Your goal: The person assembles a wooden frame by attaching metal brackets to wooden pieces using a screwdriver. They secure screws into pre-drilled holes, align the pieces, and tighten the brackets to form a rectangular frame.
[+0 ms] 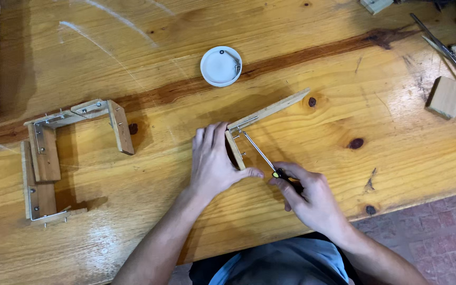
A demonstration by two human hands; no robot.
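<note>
Pine-yellow wood with dark knots and a brown grain streak forms the desk [344, 158], seen from above by the person seated at its near edge. The left hand [215, 161] lies flat, fingers together, pressing down a short pale wooden strip [235, 150] that stands on edge. This strip meets a longer pale wooden strip [273, 110] at a corner, joined by a small metal angle bracket [237, 128]. The longer strip runs up and to the right. The right hand [307, 195] is curled closed around the dark handle of a slim screwdriver [259, 151], whose metal shaft slants up-left, its tip at the bracket.

Just beyond the strips sits a small round white lid [220, 66] holding a few screws. Far to the left, well apart from the hands, lie two angular assemblies of wooden strips and metal brackets [54, 153]. At the right edge rest a small square wooden block [445, 97] and long metal tools [449, 50], only partly in view.

Bare desk lies open between the hands and the left assemblies, and also to the right of the strips toward the block. The desk's near edge runs close under the right hand, with reddish floor tiles [439, 232] beyond.
</note>
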